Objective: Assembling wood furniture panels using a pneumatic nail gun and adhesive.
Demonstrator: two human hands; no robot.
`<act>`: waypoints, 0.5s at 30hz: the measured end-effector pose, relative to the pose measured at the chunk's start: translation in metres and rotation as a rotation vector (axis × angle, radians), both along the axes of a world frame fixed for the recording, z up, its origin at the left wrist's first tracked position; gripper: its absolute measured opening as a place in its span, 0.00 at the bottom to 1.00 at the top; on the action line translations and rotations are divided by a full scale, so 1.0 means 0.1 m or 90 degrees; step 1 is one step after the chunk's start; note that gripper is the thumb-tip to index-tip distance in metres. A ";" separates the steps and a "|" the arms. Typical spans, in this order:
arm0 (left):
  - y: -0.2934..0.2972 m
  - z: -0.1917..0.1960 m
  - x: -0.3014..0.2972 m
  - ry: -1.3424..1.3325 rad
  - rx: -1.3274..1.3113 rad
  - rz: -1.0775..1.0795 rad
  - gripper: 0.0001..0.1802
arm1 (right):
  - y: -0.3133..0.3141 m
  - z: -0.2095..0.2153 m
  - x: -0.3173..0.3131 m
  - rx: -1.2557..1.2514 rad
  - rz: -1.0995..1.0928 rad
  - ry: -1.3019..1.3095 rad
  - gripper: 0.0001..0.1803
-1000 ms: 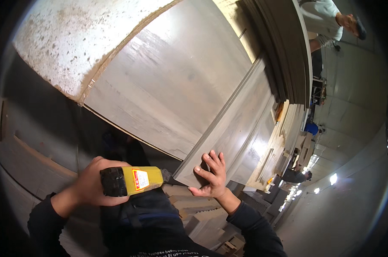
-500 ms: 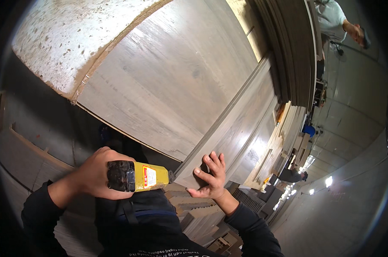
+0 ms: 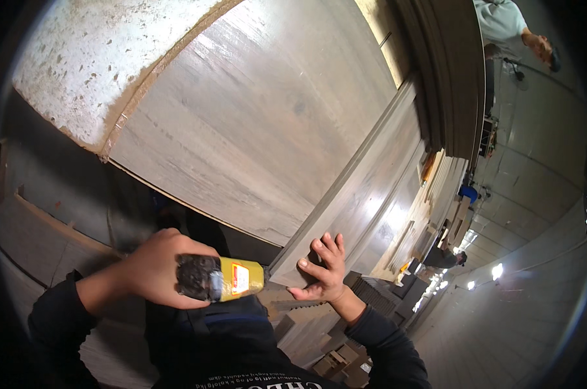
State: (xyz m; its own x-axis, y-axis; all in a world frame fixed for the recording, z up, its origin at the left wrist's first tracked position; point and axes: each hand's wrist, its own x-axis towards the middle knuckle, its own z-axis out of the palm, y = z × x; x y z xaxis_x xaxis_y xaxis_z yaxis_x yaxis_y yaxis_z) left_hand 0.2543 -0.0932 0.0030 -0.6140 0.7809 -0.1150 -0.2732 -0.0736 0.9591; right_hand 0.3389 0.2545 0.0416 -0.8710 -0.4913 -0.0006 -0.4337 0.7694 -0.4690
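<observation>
Yellow tool (image 3: pixel 228 281) in my left hand (image 3: pixel 164 266), at the grey plank's (image 3: pixel 345 211) near end.
I grasp the tool around its black end, its nose right by the plank's corner; whether the 2 touch, I cannot tell. My right hand (image 3: pixel 326 273) grips nothing, its fingers spread on the plank's near end. Beside the plank lies a wide grey panel (image 3: pixel 254 123), and past that panel's left edge sits a white, brown-specked board (image 3: pixel 105 61).
</observation>
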 end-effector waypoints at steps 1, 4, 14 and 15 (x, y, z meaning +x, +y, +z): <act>0.05 -0.03 0.06 -0.019 0.001 -0.007 0.21 | 0.07 0.00 0.03 -0.005 0.013 0.001 0.30; 0.13 -0.08 0.21 0.032 -0.064 -0.025 0.22 | 0.20 -0.01 0.09 -0.008 0.033 0.005 0.29; 0.13 -0.11 0.16 -0.056 -0.049 -0.038 0.22 | 0.21 -0.01 0.09 -0.008 0.038 0.020 0.26; 0.14 -0.11 0.14 -0.056 -0.042 -0.050 0.22 | 0.21 -0.01 0.09 -0.008 0.036 0.021 0.26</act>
